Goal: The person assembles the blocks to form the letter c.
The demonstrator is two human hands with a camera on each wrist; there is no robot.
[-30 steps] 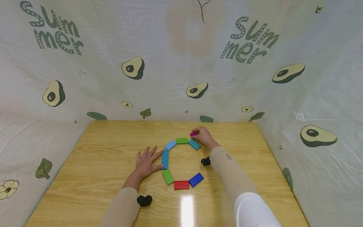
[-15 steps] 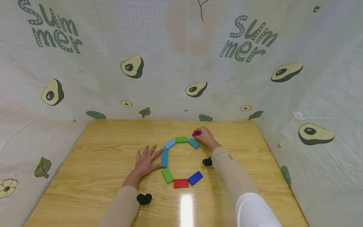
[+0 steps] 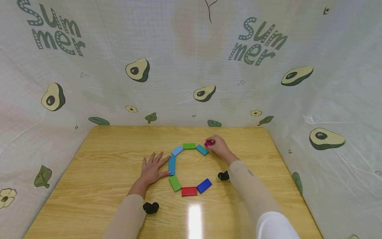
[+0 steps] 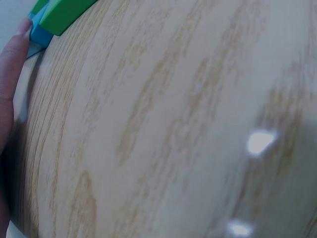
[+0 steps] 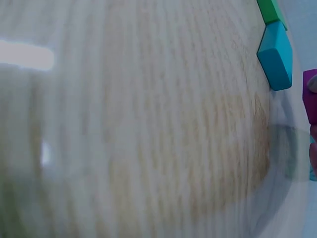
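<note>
My right hand [image 3: 221, 146] pinches a magenta block [image 3: 208, 143] between thumb and fingers, close to the outer end of a teal block [image 3: 202, 150]. In the right wrist view the magenta block [image 5: 310, 101] shows at the right edge, apart from the teal one. My left hand [image 3: 150, 171] lies on the table with fingers spread, its index fingertip and thumb at the long side of a blue block [image 3: 171, 165]. The blocks form a ring with its right side open: light blue [image 3: 177, 151], green [image 3: 189, 146], another green [image 3: 175, 183], red [image 3: 189, 191] and dark blue [image 3: 204, 186].
The wooden table [image 3: 113, 146] is enclosed at the back and sides by a white printed sheet [image 3: 170, 43]. A black wrist device [image 3: 151, 207] sits at the left cuff, another black device [image 3: 223, 176] at the right. A light reflection shines near the front.
My right hand has carried the magenta block a little to the right and toward me, nearer the teal block's outer end. My left hand keeps its place against the blue block.
</note>
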